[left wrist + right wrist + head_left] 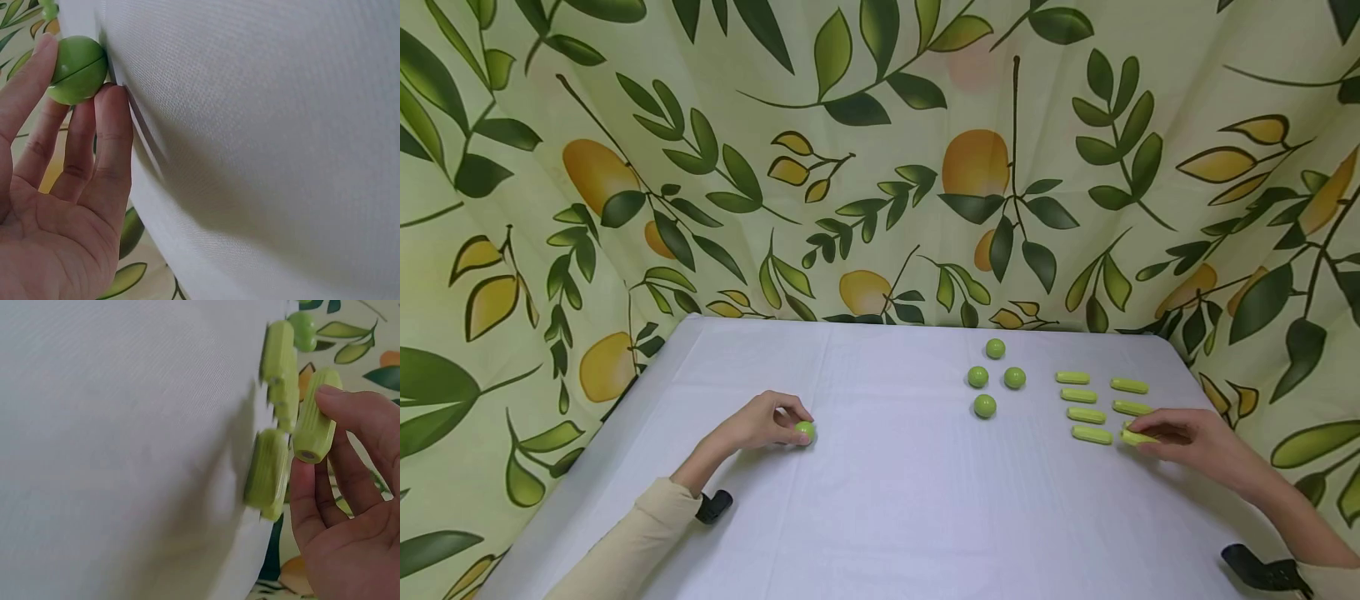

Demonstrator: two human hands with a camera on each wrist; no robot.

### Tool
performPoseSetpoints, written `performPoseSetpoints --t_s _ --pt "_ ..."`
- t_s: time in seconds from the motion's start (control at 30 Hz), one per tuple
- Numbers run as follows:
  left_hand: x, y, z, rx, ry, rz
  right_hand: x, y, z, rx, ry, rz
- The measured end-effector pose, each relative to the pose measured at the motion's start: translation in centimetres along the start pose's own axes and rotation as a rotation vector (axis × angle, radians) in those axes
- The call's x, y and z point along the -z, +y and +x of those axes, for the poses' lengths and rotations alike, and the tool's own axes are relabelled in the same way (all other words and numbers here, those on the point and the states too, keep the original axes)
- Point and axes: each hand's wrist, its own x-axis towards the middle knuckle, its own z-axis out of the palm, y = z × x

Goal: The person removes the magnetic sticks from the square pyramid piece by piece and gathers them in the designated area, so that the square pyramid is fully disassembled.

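At the left of the table my left hand (767,421) pinches a shiny green ball (78,70) between thumb and fingers, right at the white cloth. A thin seam line runs across the ball in the left wrist view. On the right side, my right hand (1187,442) holds a ridged yellow-green stick (316,419) by thumb and fingertips; its near end shows a small grey spot. Similar short sticks (1086,415) lie in two columns beside that hand, several on the left and two on the right. Several matching green balls (985,406) sit in a loose group farther left.
A white cloth (880,500) covers the table. Its back edge meets a curtain (880,167) printed with leaves and orange fruit, which also hangs along both sides. Black wrist cameras (713,506) are strapped at both sleeves.
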Motion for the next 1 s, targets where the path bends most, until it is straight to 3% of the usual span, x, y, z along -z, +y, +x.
performPoseSetpoints --t_s 0.17,0.57,1.0 --pt "0.0 -0.2 0.0 -0.012 -0.001 -0.009 0.6 1.5 -1.2 0.025 0.032 -0.042" --pt "0.0 -0.1 0.0 -0.015 0.003 -0.008 0.1 2.0 -2.1 -0.090 0.027 -0.088" --pt "0.1 0.1 -0.1 -0.006 0.004 -0.019 -0.4 2.1 -1.8 -0.031 0.062 -0.102"
